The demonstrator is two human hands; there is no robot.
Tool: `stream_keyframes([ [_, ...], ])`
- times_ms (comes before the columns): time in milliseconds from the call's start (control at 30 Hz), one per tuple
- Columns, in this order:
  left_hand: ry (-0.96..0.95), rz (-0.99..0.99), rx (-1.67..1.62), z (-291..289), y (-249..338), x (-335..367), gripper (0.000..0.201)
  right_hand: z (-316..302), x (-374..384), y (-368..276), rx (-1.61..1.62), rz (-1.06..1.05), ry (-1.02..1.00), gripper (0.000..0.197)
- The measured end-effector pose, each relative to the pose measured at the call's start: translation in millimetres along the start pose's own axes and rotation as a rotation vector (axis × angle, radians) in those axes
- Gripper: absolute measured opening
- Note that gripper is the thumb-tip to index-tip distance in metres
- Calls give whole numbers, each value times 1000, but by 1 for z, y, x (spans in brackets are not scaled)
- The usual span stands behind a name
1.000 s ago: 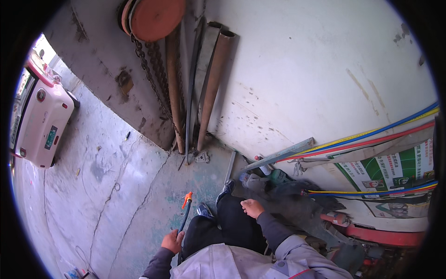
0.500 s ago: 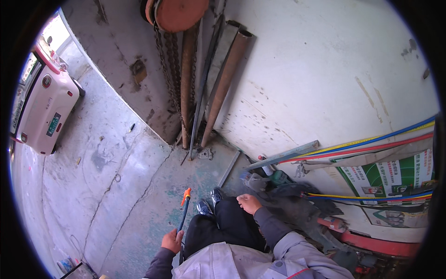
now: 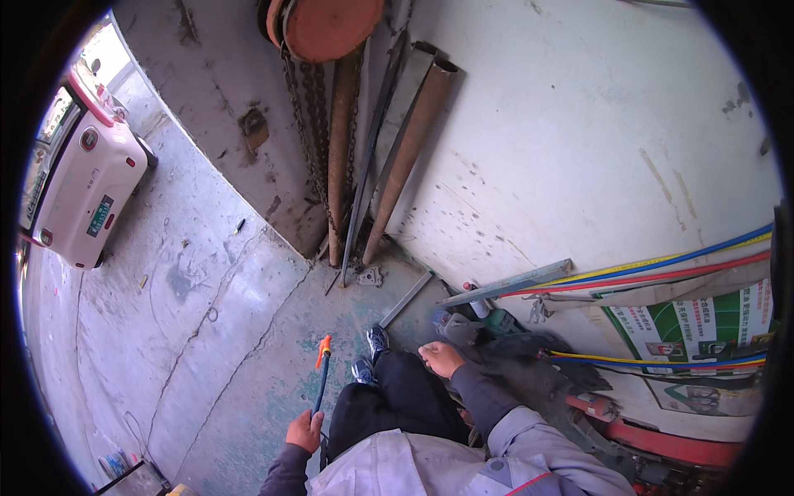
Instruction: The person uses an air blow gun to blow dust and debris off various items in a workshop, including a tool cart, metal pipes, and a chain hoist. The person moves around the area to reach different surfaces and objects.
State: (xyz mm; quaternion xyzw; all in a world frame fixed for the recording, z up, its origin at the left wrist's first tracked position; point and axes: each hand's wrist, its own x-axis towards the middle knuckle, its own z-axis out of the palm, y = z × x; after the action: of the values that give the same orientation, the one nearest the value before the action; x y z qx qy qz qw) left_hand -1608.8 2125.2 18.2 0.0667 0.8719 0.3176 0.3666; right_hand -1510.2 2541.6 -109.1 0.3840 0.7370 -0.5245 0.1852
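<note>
My left hand (image 3: 304, 431) is closed round a dark, slim rod with a bright orange head (image 3: 323, 348). The rod (image 3: 323, 384) points forward over the floor, left of my legs, and its orange end is ahead of the hand. I cannot make out exactly what kind of tool it is. My right hand (image 3: 442, 360) hangs in front of my right thigh, fingers curled in, and nothing shows in it. Below are my dark trousers and my blue-and-white shoes (image 3: 378, 341), one ahead of the other.
Rusty pipes (image 3: 409, 161) and chains (image 3: 313, 124) stand in the corner ahead. A metal bar (image 3: 407, 299) lies on the floor. Coloured hoses (image 3: 695, 264) run along the right wall above bottles and a dark heap (image 3: 529, 364). A pale car (image 3: 87, 186) stands outside at left.
The view has shifted slightly. The orange end of the rod has swung a little to the left, and my feet have moved. Both hands keep their hold and shape.
</note>
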Motion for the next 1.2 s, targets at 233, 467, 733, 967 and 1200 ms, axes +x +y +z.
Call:
stream_keyframes([
  [233,54,-6,12,-8,10,-7,41,-6,18,-9,-54,22,-47,48],
  [467,43,-30,-5,-1,0,-22,41,-8,20,-8,-8,-70,-8,49],
  [733,16,10,130,-1,-33,-32,44,12,-44,39,-37,54,2,45],
  [967,25,19,85,1,-33,-17,46,11,-66,69,-60,22,6,38],
  [1200,38,-12,-54,0,-30,-26,45,0,-51,36,-50,70,32,46],
])
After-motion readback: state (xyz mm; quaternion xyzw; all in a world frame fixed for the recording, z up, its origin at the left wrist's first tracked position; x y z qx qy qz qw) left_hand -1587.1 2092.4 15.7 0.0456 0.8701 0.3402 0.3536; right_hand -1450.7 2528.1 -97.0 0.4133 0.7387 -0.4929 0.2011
